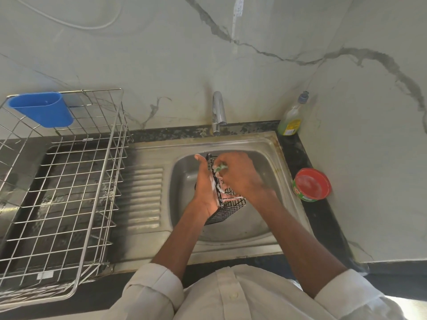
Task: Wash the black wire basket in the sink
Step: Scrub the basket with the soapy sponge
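A small black wire basket [227, 210], streaked with white foam, is held tilted over the steel sink bowl [184, 172]. My left hand [205, 183] grips its left side from outside, thumb pointing up. My right hand [240, 176] is inside the basket's top, fingers closed on a green soapy scrub pad [220, 167] pressed against the wires. Most of the basket's upper part is hidden behind my hands.
A chrome tap [218, 112] stands behind the sink, with no water seen running. A green dish-soap bottle [291, 116] and a red soap tub [312, 184] sit at the right. A steel dish rack [57, 181] with a blue cup holder [41, 108] fills the left counter.
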Action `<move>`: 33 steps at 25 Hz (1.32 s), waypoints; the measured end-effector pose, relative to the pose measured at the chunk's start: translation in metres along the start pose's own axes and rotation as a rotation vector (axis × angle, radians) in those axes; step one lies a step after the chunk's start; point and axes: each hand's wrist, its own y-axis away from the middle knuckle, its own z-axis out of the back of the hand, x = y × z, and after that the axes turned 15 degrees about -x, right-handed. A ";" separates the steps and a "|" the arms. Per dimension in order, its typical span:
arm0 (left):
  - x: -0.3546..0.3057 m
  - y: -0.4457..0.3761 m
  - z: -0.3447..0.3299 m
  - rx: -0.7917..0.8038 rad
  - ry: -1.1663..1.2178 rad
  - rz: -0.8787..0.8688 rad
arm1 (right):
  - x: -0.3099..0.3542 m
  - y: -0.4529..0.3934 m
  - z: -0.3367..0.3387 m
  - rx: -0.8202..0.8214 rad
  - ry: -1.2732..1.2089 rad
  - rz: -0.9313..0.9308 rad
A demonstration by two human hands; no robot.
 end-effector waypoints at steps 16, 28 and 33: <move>0.006 -0.011 0.001 0.058 -0.050 0.021 | -0.022 0.011 0.004 -0.071 -0.924 -0.656; 0.002 -0.001 -0.001 0.089 -0.009 0.036 | -0.016 -0.007 -0.003 -0.226 -0.429 -0.282; 0.001 -0.001 -0.004 0.082 -0.012 0.061 | -0.016 -0.010 -0.002 -0.160 -0.628 -0.425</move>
